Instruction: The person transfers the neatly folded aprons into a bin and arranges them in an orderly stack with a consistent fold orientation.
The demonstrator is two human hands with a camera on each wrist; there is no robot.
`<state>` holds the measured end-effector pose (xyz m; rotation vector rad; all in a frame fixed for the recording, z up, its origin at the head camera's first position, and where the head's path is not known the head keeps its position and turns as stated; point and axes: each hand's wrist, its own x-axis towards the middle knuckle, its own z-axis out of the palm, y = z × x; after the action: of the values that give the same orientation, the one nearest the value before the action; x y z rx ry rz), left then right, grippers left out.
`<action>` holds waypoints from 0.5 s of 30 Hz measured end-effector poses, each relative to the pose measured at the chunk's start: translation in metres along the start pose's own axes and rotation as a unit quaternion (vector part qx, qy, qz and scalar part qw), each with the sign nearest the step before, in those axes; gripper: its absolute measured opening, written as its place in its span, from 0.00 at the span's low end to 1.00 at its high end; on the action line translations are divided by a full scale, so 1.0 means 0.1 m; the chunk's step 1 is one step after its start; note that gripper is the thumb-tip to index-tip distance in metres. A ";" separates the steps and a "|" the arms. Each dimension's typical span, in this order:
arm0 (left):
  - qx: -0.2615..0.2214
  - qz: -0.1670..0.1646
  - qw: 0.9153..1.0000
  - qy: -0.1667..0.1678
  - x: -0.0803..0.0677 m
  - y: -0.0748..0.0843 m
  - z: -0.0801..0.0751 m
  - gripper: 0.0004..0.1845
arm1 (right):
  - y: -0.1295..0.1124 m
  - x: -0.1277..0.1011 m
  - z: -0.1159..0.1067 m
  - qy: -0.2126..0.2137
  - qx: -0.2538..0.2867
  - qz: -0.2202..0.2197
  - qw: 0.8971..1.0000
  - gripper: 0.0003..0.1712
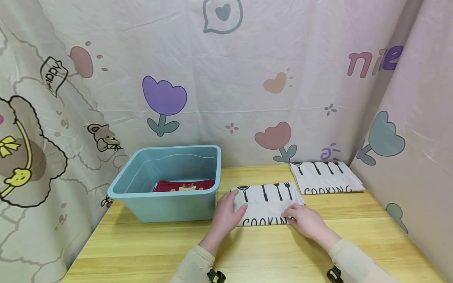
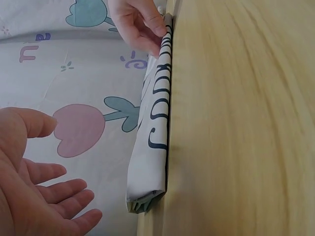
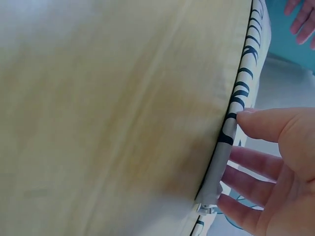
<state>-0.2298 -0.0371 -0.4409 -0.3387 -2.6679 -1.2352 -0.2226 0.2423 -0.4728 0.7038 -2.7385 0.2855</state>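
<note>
The folded cloth (image 1: 263, 208) is touched, seemingly ungripped, by the loosely extended right hand (image 1: 307, 221), with the empty left hand (image 1: 225, 212) spread beside it.

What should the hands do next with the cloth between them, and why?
Maybe the left hand should gently take the left end of the folded white cloth. The right hand touches it near the right end, but the left hand is open and looks apart from it in the left wrist view. Holding both ends would probably keep the folds together.
</note>
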 end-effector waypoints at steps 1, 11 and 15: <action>-0.002 -0.003 1.000 0.000 0.00 0.00 0.00 0.30 | -0.02 -0.01 -0.01 -0.003 0.000 0.006 1.000 0.13; -0.017 -0.027 0.999 -0.011 0.04 -0.03 0.03 0.32 | -0.05 -0.02 -0.10 -0.021 0.002 0.021 1.000 0.11; -0.027 -0.041 0.999 -0.010 0.07 -0.01 0.04 0.32 | 0.00 0.00 -0.11 -0.011 0.026 0.032 0.999 0.11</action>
<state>-0.2372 -0.0340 -0.4424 -0.2523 -2.6946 -1.3379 -0.2198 0.2450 -0.4622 0.6382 -2.7870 0.3662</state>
